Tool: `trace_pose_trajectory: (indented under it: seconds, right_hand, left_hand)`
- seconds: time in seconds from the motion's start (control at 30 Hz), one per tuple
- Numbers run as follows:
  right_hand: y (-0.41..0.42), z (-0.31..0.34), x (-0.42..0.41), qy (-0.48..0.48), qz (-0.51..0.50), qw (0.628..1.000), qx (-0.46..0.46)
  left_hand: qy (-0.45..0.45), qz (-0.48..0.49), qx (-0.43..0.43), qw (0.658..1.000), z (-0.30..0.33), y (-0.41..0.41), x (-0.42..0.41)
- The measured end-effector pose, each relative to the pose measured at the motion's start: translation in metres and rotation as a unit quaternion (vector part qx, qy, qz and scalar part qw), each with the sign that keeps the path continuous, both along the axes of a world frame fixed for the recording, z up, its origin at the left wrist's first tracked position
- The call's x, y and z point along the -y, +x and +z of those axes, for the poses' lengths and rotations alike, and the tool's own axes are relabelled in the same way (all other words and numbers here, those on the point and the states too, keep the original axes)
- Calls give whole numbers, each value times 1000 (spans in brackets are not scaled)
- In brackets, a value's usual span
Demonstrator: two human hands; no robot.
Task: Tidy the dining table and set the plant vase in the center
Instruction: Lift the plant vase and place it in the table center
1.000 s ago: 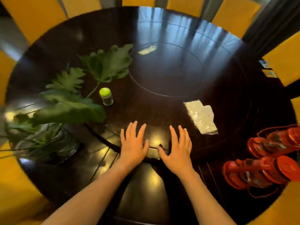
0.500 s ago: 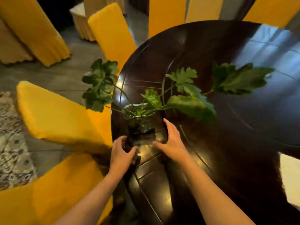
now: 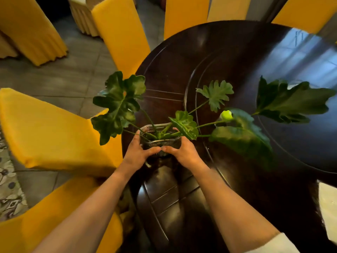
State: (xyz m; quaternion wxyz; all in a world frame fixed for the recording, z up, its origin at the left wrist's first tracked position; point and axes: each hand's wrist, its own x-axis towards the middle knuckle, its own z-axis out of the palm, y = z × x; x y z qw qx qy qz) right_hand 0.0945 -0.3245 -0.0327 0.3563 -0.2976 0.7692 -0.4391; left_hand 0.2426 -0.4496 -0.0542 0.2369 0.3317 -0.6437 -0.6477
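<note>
Both left hand [image 3: 138, 152] and right hand [image 3: 184, 152] clasp the glass vase [image 3: 160, 141] at the tabletop [image 3: 228, 59] near edge; the centre lies ahead-right.

Plant vase at the table's near-left edge

The plant vase [image 3: 160, 137] stands on the table [image 3: 228, 70] close to its near-left rim, the left hand [image 3: 137, 154] on its left side, the right hand [image 3: 184, 152] on its right. A small bottle [image 3: 226, 115] stands right of it among the leaves. Chairs [image 3: 54, 132] ring the table's left and far sides.
</note>
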Motion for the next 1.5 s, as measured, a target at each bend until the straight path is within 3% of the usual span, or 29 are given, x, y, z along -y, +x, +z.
trace_pose_trajectory:
  seconds: [0.3,0.4,0.43,0.57,0.73,0.9,1.13,1.3,1.5]
  right_hand:
    - [16,27,-23,-23,-48,998,-31]
    - [26,45,-41,30,-21,999,9]
    - [25,50,-50,49,-34,998,28]
    - [7,76,-93,-48,-143,989,12]
    - [-33,108,-147,-48,-232,971,-42]
    - [-96,131,-203,-5,-308,947,-87]
    - [-218,160,-273,-22,-370,919,-134]
    - [-321,149,-309,-46,-378,911,-156]
    - [-410,116,-325,-63,-367,919,-132]
  left_hand:
    - [-6,-62,19,998,34,10,5]
    - [-28,-102,44,993,53,8,-1]
    - [-39,-124,45,991,63,3,-6]
    - [-87,-214,44,972,101,-39,-28]
    - [-116,-270,10,956,137,-105,-74]
    - [-98,-293,-11,951,158,-189,-131]
    - [-47,-343,-48,937,176,-341,-201]
    - [-54,-361,-85,927,169,-446,-235]
    - [-75,-360,-73,927,142,-530,-255]
